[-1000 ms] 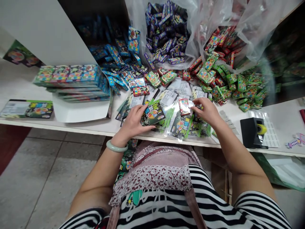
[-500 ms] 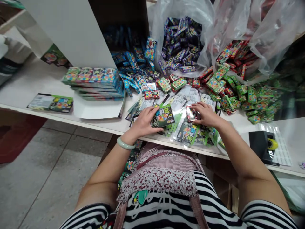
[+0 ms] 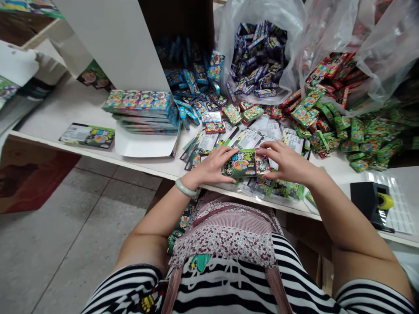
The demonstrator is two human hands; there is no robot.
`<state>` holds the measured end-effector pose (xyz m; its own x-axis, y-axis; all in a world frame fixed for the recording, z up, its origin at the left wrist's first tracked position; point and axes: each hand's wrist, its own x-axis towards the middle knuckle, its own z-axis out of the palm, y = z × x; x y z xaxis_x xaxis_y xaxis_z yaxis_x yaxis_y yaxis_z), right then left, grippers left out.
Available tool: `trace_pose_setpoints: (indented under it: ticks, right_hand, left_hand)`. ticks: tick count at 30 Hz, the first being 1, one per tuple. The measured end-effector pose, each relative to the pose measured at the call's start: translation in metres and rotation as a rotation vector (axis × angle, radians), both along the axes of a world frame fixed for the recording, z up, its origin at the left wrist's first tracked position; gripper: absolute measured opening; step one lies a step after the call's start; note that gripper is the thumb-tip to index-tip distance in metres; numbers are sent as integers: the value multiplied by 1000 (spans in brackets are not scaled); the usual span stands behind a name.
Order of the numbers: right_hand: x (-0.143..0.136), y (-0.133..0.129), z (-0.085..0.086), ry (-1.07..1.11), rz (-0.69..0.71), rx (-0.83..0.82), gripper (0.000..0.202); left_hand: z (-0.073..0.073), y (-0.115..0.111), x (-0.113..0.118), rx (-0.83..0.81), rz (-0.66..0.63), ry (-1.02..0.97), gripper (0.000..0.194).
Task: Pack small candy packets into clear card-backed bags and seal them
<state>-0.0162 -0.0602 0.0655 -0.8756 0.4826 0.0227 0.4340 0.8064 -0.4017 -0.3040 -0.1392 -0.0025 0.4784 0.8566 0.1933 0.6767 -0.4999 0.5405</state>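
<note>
My left hand (image 3: 214,166) grips the left end of a black-and-green printed card sleeve (image 3: 241,164) between thumb and fingers. At the sleeve's right end, my right hand (image 3: 283,162) pinches a small red-and-black printed box (image 3: 262,164). The box meets the sleeve's edge; whether part of it is inside I cannot tell. Beneath both hands lie more flat printed sleeves (image 3: 247,138), spread over the table's front edge, some under clear plastic. Just beyond them are a small red box (image 3: 215,127) and a whitish box (image 3: 211,117).
A stack of printed packs (image 3: 140,102) stands in a white tray (image 3: 145,146) at left. Blue boxes (image 3: 190,83), a bag of purple boxes (image 3: 258,56), red boxes (image 3: 337,72) and green boxes (image 3: 376,135) lie behind. A black tape dispenser (image 3: 369,203) sits right.
My right hand has brought the small box left against the sleeve's right end. The sleeve has turned level in my left hand. The whole view has shifted slightly.
</note>
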Motion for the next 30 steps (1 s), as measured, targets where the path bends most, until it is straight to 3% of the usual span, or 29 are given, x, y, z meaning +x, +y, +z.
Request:
trace_pose_setpoints:
  ticks: [6,11,14,16,18,23,26,28,30]
  right_hand:
    - [-6,-1,-12,141,-30,-76,82]
    - [-16,-25,-18,219,-126,-44,47]
    - [-21,-18,-25,266,-163,-97,39]
    - [-23,13,-29,372,-327,-118,37]
    - [-28,62,-33,440,-549,-80,32]
    - [-65,185,-34,113,-772,189,35]
    - [-96,216,-39,-139,-918,204,55]
    - [-107,219,-47,-197,-969,203,64]
    - [-105,215,-53,-147,-953,229,60]
  left_hand:
    - [-5,-3,2,21,62,-47,99]
    - [-10,-5,3,70,119,-72,100]
    - [-12,-3,3,68,107,-80,100]
    - [-11,-2,-2,85,136,-71,100]
    - [-9,-3,-8,109,173,-51,100]
    - [-3,-9,-22,133,195,-27,99]
    - [-5,-12,-26,139,211,-36,99]
    - [-8,-12,-30,144,233,-39,99]
    - [-12,-11,-34,157,244,-40,99]
